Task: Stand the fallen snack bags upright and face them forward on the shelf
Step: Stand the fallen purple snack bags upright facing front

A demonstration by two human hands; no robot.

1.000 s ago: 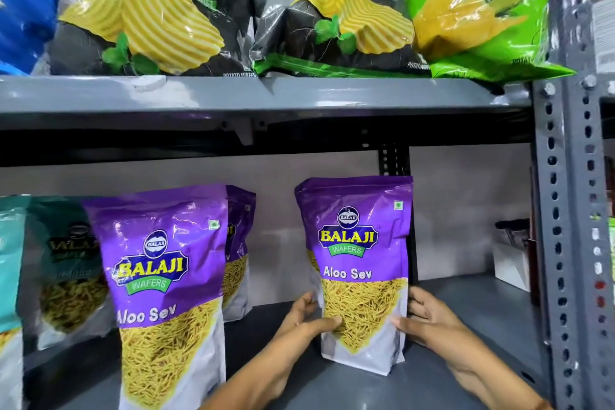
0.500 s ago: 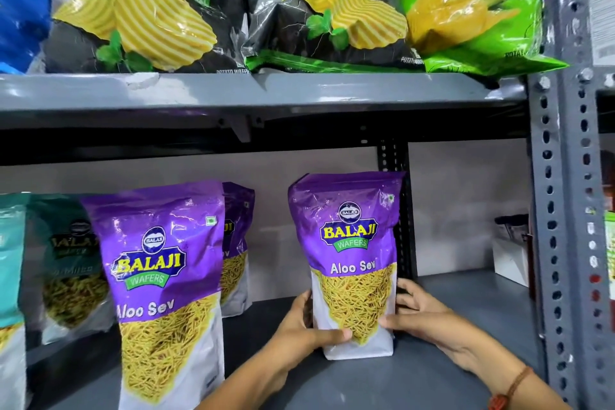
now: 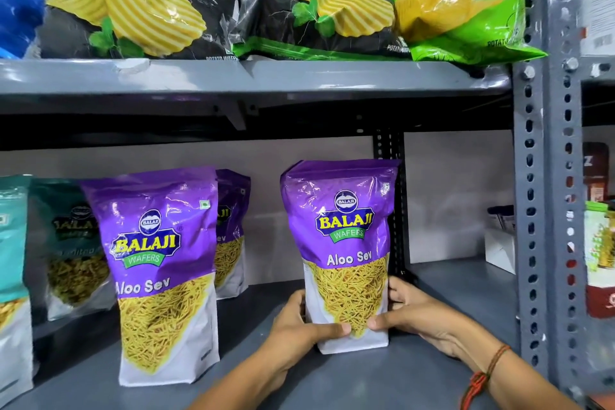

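A purple snack bag (image 3: 341, 253) stands upright on the grey lower shelf (image 3: 459, 289), its front facing out; a clear panel shows thin yellow sev inside. The left hand (image 3: 299, 326) grips its lower left edge and the right hand (image 3: 411, 313) its lower right edge, both closed on the bag with the thumbs across the front near the bottom. The fingers behind the bag are hidden.

To the left a second purple bag (image 3: 159, 273) of the same kind stands upright nearer the front edge, and a third purple bag (image 3: 233, 230) is partly hidden behind it. Further left a teal bag (image 3: 73, 243) is blurred, its label hard to read, and another teal bag (image 3: 11, 273) is cut off by the frame.

On the upper shelf (image 3: 253, 76) lie two black crisp bags (image 3: 139, 0) and a green crisp bag (image 3: 456, 0), tops cut off. A small white box (image 3: 499, 250), possibly a carton, sits at the back right, half hidden by the upright post (image 3: 545, 176).
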